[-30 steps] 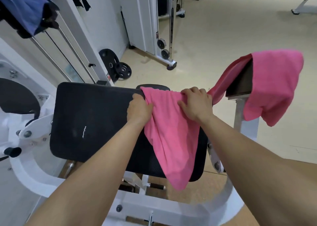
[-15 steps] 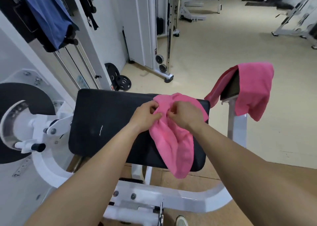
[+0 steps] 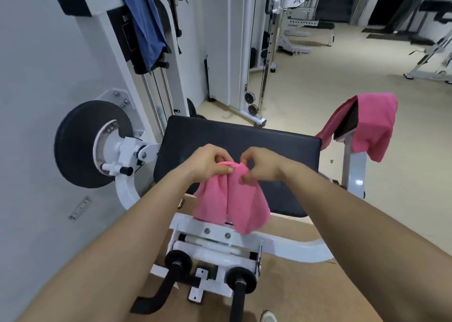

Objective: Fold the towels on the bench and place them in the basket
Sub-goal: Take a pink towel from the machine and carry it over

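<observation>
A pink towel [image 3: 230, 201] hangs doubled over in front of the black bench pad [image 3: 234, 138]. My left hand [image 3: 210, 160] pinches its top edge on the left, and my right hand [image 3: 259, 165] pinches the top edge beside it, the two hands almost touching. The towel's lower end drapes past the pad's near edge over the white frame. A second pink towel [image 3: 374, 126] lies draped over a small black pad at the right. No basket is in view.
A white machine frame [image 3: 244, 245] with black handles sits below the pad. A black weight wheel [image 3: 80, 145] is at the left. A blue cloth [image 3: 146, 20] hangs on the upright. Cable machines and benches stand across the beige floor behind.
My hands have come together, bringing the towel's top corners close, and lifted it toward me off the pad. The view has pulled back and tilted down.
</observation>
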Motion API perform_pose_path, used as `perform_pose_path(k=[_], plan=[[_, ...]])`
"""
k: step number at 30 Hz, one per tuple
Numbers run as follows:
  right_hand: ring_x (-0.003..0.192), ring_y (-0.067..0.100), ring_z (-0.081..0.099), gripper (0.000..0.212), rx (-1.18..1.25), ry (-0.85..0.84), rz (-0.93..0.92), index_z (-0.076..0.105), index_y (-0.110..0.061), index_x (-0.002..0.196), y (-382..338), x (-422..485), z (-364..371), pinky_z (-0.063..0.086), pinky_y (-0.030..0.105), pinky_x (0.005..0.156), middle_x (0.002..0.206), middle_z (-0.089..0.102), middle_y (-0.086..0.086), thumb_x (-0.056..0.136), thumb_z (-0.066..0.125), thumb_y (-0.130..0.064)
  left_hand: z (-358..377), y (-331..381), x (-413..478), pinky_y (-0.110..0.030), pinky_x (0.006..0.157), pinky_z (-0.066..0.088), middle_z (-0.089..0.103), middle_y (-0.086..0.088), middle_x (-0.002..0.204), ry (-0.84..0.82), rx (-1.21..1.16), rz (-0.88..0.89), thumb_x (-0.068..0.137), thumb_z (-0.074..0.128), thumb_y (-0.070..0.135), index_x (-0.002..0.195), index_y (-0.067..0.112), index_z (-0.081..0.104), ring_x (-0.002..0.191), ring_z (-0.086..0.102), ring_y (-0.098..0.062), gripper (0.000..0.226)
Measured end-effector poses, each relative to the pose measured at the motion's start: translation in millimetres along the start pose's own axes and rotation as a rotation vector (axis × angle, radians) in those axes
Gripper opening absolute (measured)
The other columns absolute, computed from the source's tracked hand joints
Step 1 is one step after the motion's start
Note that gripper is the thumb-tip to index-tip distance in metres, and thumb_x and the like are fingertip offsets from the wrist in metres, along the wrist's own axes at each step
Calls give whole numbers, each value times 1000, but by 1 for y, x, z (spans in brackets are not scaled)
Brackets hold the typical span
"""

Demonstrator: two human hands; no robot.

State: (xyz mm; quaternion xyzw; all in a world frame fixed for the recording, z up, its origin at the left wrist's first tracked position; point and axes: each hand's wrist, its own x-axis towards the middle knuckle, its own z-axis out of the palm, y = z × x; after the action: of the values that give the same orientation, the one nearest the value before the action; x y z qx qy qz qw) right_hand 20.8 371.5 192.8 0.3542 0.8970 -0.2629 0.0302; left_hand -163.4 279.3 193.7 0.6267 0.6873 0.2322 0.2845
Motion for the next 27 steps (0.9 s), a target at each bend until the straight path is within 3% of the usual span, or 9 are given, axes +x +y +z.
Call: perform_pose_path(k=[3, 5, 8, 12, 14, 16, 18, 22, 27], plan=[[76, 12, 59, 30, 236, -4, -43, 67, -19, 77, -29, -13, 6, 47, 32, 72, 83, 68, -9, 69, 86, -40, -10, -3, -33, -35, 78, 56, 73, 8, 81, 85, -3, -31, 74, 83, 37, 82, 34, 74, 80, 66, -9, 12], [67, 11, 51, 28, 338, -46, -86, 64, -16, 68, -47, -20, 8, 41, 31, 67, 69, 59, -7, 76, 82, -37, -14, -4, -55, -35, 73, 54, 71, 7, 76, 144, -11, -72, 70, 82, 47, 79, 34, 72, 73, 64, -7, 18], [64, 14, 43, 29, 407, -97, -141, 60, -16, 64, -69, -29, 14, 35, 35, 66, 64, 48, -2, 84, 74, -33, -14, -4, -88, -39, 68, 52, 68, 4, 70, 233, -43, -120, 67, 79, 52, 76, 32, 70, 65, 57, -8, 24], [50, 6, 39, 36, 554, -146, -175, 49, -20, 60, -93, -46, 27, 31, 28, 58, 54, 43, -12, 93, 63, -26, -12, 2, -140, -30, 64, 49, 63, 10, 70, 422, -33, -212, 72, 82, 42, 73, 28, 65, 69, 59, -7, 22], [52, 2, 45, 29, 526, -182, -233, 55, -18, 68, -106, -59, 35, 35, 25, 59, 59, 50, -12, 95, 62, -27, -9, 4, -172, -27, 62, 45, 61, 11, 70, 486, -42, -275, 71, 83, 41, 70, 27, 63, 69, 57, -6, 25], [69, 6, 58, 20, 494, -267, -294, 68, -16, 80, -122, -73, 46, 46, 27, 68, 76, 65, -2, 93, 64, -31, -3, 6, -207, -27, 62, 45, 61, 13, 66, 512, -68, -348, 69, 84, 42, 69, 25, 62, 66, 56, -7, 28], [77, 14, 63, 26, 453, -368, -347, 75, -14, 85, -143, -88, 61, 50, 33, 77, 86, 70, 8, 87, 67, -39, 5, 7, -246, -29, 59, 46, 59, 14, 58, 553, -77, -428, 67, 86, 42, 67, 24, 61, 61, 56, -7, 31], [51, 10, 40, 35, 313, -485, -409, 63, -10, 72, -196, -119, 99, 32, 25, 53, 59, 46, -2, 88, 71, -41, 19, 6, -342, -31, 56, 43, 62, 5, 60, 636, -4, -611, 64, 88, 48, 70, 19, 62, 59, 54, -13, 40], [61, 12, 49, 28, 165, -580, -566, 62, -18, 73, -278, -168, 156, 36, 27, 58, 63, 55, -6, 80, 82, -37, 38, 7, -473, -30, 55, 36, 56, 2, 62, 656, 7, -801, 62, 90, 47, 72, 15, 58, 59, 50, -16, 46]])
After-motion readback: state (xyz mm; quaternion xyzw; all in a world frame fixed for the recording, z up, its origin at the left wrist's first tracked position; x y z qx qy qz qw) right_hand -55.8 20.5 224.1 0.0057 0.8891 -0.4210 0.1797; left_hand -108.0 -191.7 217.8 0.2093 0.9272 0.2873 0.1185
